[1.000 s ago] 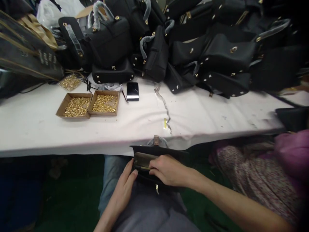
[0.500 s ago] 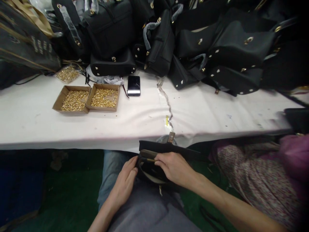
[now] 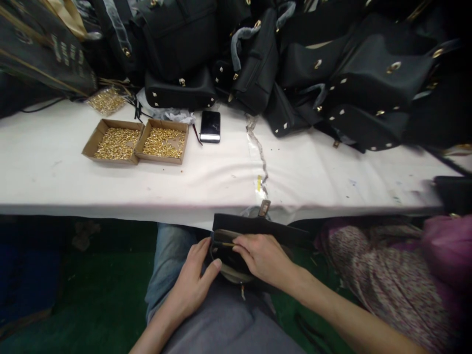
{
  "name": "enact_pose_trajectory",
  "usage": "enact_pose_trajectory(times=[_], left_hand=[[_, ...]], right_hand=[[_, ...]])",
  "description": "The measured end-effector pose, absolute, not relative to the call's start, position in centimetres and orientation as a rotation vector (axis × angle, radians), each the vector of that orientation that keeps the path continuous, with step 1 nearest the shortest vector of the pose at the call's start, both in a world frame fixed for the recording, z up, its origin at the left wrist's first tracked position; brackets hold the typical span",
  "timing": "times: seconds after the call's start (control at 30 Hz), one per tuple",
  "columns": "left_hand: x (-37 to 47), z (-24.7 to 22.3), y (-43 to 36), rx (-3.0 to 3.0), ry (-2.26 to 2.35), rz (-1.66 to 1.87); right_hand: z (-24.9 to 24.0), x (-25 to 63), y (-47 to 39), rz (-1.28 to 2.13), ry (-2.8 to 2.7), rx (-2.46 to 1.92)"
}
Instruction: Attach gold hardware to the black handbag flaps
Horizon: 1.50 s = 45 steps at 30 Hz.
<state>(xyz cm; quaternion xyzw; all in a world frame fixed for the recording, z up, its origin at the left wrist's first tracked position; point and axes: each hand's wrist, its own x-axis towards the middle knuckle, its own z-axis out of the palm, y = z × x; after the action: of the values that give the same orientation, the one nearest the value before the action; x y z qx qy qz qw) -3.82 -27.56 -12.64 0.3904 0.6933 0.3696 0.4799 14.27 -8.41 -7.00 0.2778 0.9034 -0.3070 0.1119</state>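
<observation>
Black handbag (image 3: 250, 224) gapes, so its inside is reachable. Our right hand (image 3: 262, 258) pinches its zip edge (image 3: 226, 244); our left hand (image 3: 192, 281) spreads open fingers at its side.

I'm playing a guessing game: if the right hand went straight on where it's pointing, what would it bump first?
The right hand would probably bump the left end of the open black bag, just before the left hand. Depth is hard to tell, though.
</observation>
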Motion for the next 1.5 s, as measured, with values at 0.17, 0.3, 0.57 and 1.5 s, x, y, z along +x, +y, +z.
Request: enact_pose_trajectory(times=[0.17,0.3,0.57,1.5], left_hand=[[-3.6,-12.2,-27.7,0.916,1.668,0.945],[-3.7,-11.7,-27.4,0.902,1.667,0.93],[-4.0,-11.2,-27.1,0.986,1.659,0.912],[-3.4,-12.5,-27.5,1.01,1.633,0.988]], right_hand=[[-7.6,14.5,-8.9,-1.09,2.686,0.774],[-8.0,14.9,-9.3,-1.114,2.748,0.875],[-8.8,15.1,-9.9,-1.0,2.926,0.703],[-11.0,11.1,-12.5,-1.187,2.938,0.615]])
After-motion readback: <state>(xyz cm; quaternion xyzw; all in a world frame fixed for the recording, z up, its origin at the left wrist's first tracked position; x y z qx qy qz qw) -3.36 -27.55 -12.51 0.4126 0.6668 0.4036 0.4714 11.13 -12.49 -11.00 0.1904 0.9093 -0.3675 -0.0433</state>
